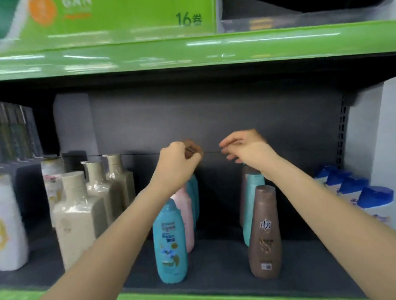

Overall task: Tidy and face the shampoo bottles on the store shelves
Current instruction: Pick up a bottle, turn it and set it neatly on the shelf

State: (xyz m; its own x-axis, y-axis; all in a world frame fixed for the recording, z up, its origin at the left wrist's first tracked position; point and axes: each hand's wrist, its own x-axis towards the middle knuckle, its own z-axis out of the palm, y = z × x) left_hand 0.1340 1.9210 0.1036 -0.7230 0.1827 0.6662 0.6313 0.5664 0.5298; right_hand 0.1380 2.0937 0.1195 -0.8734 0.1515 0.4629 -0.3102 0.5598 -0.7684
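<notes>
While both arms reach deep toward the back of the shelf (206, 268), the left hand (177, 160) is curled shut around a small brown object (193, 148), blurred beyond telling, and the right hand (244, 148) pinches loosely beside it; what it holds cannot be told. Shampoo bottles stand below: a teal bottle (169, 243) and a brown bottle (263, 234) near the front edge, pink and teal ones behind them. Cream bottles (78, 221) fill the left side. Either forearm, drawn back carelessly, could topple the tall front bottles off the edge.
</notes>
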